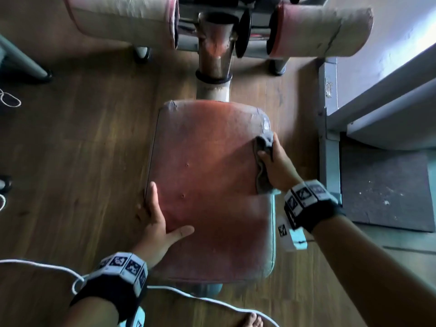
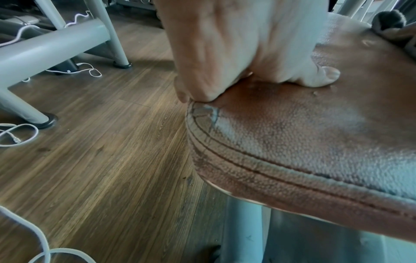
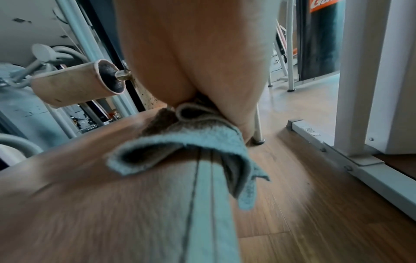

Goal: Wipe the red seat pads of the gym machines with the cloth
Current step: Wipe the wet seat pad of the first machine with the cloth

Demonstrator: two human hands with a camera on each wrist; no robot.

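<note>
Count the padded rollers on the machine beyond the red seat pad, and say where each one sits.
2. One padded roller sits at the upper left of the head view, the other roller at the upper right, either side of the metal post. More may lie outside the frame.

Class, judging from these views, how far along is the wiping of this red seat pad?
Done: nothing shows for certain; the seat pad bears no clear wiped streak. In hand: the right hand presses the cloth on the pad's right edge, while the left hand steadies the left edge. Left: most of the top, which looks dull and worn.
</note>
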